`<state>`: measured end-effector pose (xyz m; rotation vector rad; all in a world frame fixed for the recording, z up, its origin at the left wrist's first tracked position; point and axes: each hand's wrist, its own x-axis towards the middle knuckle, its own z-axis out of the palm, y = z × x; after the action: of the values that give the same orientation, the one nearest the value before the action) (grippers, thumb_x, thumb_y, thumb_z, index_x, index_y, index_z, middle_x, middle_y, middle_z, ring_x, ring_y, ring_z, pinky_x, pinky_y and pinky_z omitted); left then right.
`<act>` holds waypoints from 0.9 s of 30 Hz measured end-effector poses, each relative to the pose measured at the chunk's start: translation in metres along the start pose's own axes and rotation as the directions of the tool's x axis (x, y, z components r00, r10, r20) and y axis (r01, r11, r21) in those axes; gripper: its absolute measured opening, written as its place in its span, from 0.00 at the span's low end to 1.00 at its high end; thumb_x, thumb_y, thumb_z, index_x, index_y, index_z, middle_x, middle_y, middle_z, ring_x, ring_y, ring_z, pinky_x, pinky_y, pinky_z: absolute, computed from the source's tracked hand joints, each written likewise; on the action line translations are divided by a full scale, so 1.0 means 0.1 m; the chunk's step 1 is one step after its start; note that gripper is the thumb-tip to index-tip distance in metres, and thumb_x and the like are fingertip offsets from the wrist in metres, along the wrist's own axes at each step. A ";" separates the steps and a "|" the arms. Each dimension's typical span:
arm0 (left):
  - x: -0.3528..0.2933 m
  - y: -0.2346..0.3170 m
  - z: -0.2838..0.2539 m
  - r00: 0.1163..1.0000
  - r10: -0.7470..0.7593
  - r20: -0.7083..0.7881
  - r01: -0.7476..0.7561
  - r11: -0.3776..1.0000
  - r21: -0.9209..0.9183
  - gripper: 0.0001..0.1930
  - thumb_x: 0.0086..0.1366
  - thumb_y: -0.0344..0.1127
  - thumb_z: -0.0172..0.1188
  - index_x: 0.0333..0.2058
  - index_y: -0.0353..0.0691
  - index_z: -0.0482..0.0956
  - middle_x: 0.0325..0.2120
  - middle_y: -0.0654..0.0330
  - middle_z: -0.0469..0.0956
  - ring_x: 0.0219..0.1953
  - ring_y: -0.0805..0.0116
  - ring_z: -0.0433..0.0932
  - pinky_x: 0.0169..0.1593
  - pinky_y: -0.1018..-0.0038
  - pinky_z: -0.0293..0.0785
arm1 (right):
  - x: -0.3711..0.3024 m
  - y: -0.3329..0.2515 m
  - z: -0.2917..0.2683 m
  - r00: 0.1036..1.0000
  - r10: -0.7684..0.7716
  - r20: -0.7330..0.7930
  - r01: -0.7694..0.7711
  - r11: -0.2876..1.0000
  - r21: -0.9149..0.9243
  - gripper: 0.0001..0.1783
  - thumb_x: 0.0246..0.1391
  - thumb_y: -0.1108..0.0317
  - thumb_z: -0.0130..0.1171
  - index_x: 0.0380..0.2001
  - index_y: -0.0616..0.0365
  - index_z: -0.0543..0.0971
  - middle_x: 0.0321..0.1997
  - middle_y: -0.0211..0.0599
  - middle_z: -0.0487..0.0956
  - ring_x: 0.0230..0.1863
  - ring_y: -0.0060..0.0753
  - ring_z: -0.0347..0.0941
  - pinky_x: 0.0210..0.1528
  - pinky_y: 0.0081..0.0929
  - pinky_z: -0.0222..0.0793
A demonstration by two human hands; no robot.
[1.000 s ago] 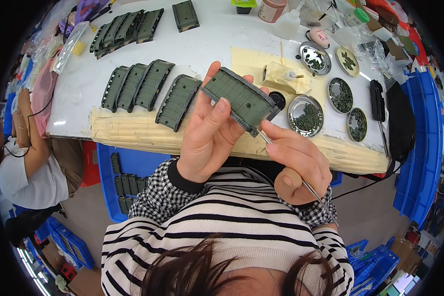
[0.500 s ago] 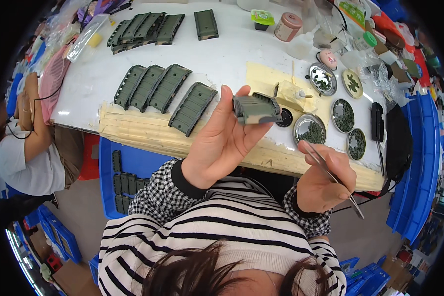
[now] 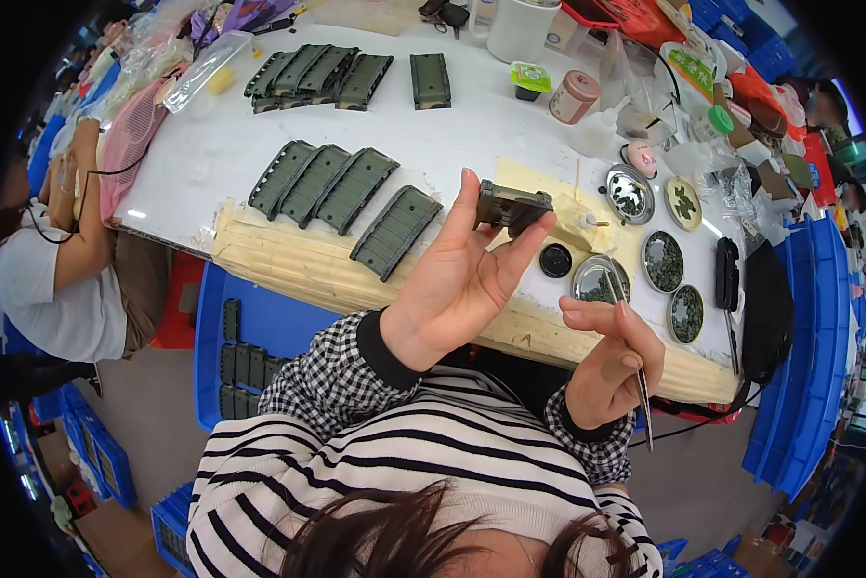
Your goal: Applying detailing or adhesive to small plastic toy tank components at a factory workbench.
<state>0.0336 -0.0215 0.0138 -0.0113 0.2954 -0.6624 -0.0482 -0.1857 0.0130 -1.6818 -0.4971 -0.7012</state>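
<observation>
My left hand (image 3: 457, 279) is raised above the table's front edge, closed around the ends of a dark green curved plastic part (image 3: 513, 204). That part is tipped so its edge and hollow side show. Tweezers (image 3: 645, 414) are held in my right hand (image 3: 614, 368), their tips pointing away over a round metal dish (image 3: 577, 281) of tiny green pieces. Whether the tips pinch a piece is too small to tell. A black round lid-like cap (image 3: 555, 260) lies left of that dish. Similar green ribbed parts (image 3: 396, 231) lie in a row left of my left hand.
More dishes of small green pieces (image 3: 663, 262) stand at the right, near a yellow taped block (image 3: 576, 226). A pink jar (image 3: 575, 96) stands farther back. Below the table's left side, a blue crate (image 3: 223, 289) holds more green parts. Another person (image 3: 62, 289) sits at far left.
My left hand has turned the green part, bringing its hollow side into view. The tweezers have swung more upright, with their tips now over the dish. The whole view has shifted slightly.
</observation>
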 end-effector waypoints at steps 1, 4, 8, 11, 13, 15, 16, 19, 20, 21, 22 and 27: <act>0.00 -0.01 0.00 1.000 0.001 0.002 -0.001 1.000 -0.001 0.30 0.65 0.53 0.56 0.49 0.29 0.62 0.46 0.51 0.72 0.51 0.59 0.76 0.55 0.72 0.78 | 0.00 0.00 0.00 1.000 0.003 0.002 -0.003 1.000 0.001 0.22 0.69 0.57 0.39 0.53 0.65 0.69 0.34 0.53 0.81 0.38 0.46 0.81 0.44 0.37 0.76; 0.00 -0.01 -0.01 1.000 -0.001 0.009 0.001 1.000 0.000 0.30 0.65 0.53 0.56 0.49 0.29 0.61 0.46 0.51 0.72 0.51 0.59 0.76 0.55 0.72 0.78 | 0.00 -0.02 0.01 1.000 0.003 0.016 -0.003 1.000 0.001 0.21 0.69 0.58 0.40 0.52 0.65 0.69 0.34 0.53 0.81 0.39 0.46 0.81 0.45 0.36 0.75; -0.01 -0.03 -0.02 1.000 0.001 -0.002 -0.001 1.000 0.012 0.30 0.65 0.53 0.56 0.50 0.29 0.61 0.46 0.52 0.71 0.51 0.59 0.76 0.55 0.71 0.78 | 0.02 -0.02 0.03 0.999 0.012 0.039 -0.014 0.999 0.047 0.19 0.68 0.61 0.40 0.51 0.66 0.70 0.36 0.54 0.81 0.41 0.46 0.80 0.47 0.36 0.74; -0.01 -0.04 -0.02 1.000 -0.006 0.006 0.005 1.000 0.022 0.30 0.65 0.52 0.56 0.50 0.29 0.61 0.46 0.52 0.71 0.51 0.59 0.76 0.56 0.71 0.78 | 0.02 -0.02 0.04 0.998 0.038 0.042 -0.041 0.996 0.073 0.16 0.68 0.64 0.42 0.48 0.66 0.70 0.38 0.54 0.80 0.43 0.46 0.79 0.50 0.37 0.73; -0.02 -0.05 -0.02 1.000 -0.012 0.009 0.011 1.000 0.020 0.31 0.65 0.52 0.56 0.51 0.30 0.60 0.47 0.53 0.70 0.51 0.60 0.76 0.56 0.71 0.77 | 0.02 0.00 0.05 0.998 0.052 0.035 -0.055 0.994 0.090 0.13 0.67 0.66 0.43 0.45 0.66 0.70 0.40 0.55 0.79 0.46 0.46 0.78 0.52 0.37 0.72; -0.02 -0.06 -0.02 1.000 -0.009 0.001 0.009 1.000 0.025 0.31 0.65 0.53 0.56 0.52 0.30 0.60 0.47 0.53 0.70 0.52 0.60 0.75 0.56 0.72 0.77 | 0.05 -0.05 0.13 0.993 0.119 -0.006 -0.119 0.993 0.002 0.15 0.67 0.59 0.44 0.40 0.62 0.67 0.39 0.54 0.79 0.45 0.45 0.77 0.52 0.39 0.70; -0.03 -0.07 -0.02 1.000 -0.003 -0.009 0.003 0.999 0.032 0.31 0.65 0.53 0.55 0.52 0.31 0.60 0.47 0.53 0.70 0.52 0.60 0.75 0.56 0.72 0.77 | 0.06 -0.07 0.15 0.988 0.151 -0.029 -0.152 0.988 -0.040 0.17 0.67 0.55 0.44 0.37 0.61 0.66 0.39 0.53 0.79 0.45 0.45 0.77 0.53 0.39 0.69; -0.02 -0.11 -0.02 0.999 0.025 -0.029 -0.023 0.997 0.077 0.31 0.66 0.54 0.55 0.52 0.32 0.60 0.47 0.53 0.70 0.52 0.61 0.75 0.56 0.73 0.77 | 0.07 -0.03 0.13 0.987 0.159 0.009 -0.158 0.983 -0.097 0.16 0.66 0.56 0.47 0.37 0.60 0.64 0.45 0.55 0.76 0.51 0.44 0.73 0.58 0.40 0.64; -0.02 -0.13 -0.01 0.999 0.036 -0.034 -0.033 0.995 0.097 0.31 0.66 0.54 0.54 0.52 0.32 0.61 0.47 0.53 0.70 0.52 0.62 0.75 0.56 0.73 0.77 | 0.09 -0.03 0.13 0.989 0.149 0.024 -0.144 0.978 -0.151 0.16 0.66 0.56 0.47 0.37 0.59 0.63 0.46 0.55 0.76 0.52 0.44 0.72 0.58 0.41 0.63; -0.04 -0.15 0.01 0.998 0.058 -0.025 -0.054 0.988 0.143 0.31 0.66 0.55 0.54 0.52 0.32 0.60 0.47 0.53 0.70 0.52 0.62 0.75 0.56 0.73 0.77 | 0.12 -0.04 0.14 0.989 0.141 0.038 -0.130 0.970 -0.203 0.16 0.65 0.55 0.47 0.38 0.59 0.63 0.47 0.55 0.75 0.53 0.43 0.71 0.59 0.41 0.62; -0.07 -0.18 0.03 0.997 0.079 -0.015 -0.075 0.979 0.190 0.31 0.66 0.55 0.54 0.52 0.33 0.60 0.47 0.52 0.70 0.51 0.63 0.75 0.55 0.74 0.77 | 0.15 -0.06 0.14 0.990 0.134 0.052 -0.116 0.960 -0.254 0.17 0.65 0.55 0.48 0.38 0.59 0.62 0.48 0.55 0.75 0.54 0.43 0.71 0.60 0.41 0.60; -0.10 -0.20 0.04 0.993 0.116 0.001 -0.112 0.957 0.266 0.32 0.65 0.57 0.54 0.52 0.33 0.59 0.46 0.52 0.70 0.50 0.64 0.75 0.55 0.76 0.77 | 0.16 0.11 0.12 1.000 0.001 -0.007 -0.002 0.993 -0.120 0.22 0.55 0.57 0.62 0.42 0.62 0.67 0.46 0.54 0.77 0.51 0.47 0.73 0.56 0.38 0.66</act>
<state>0.0151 -0.0320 0.0223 0.2658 0.2170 -0.5828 -0.0274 -0.1775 0.0148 -1.7916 -0.4561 -0.7482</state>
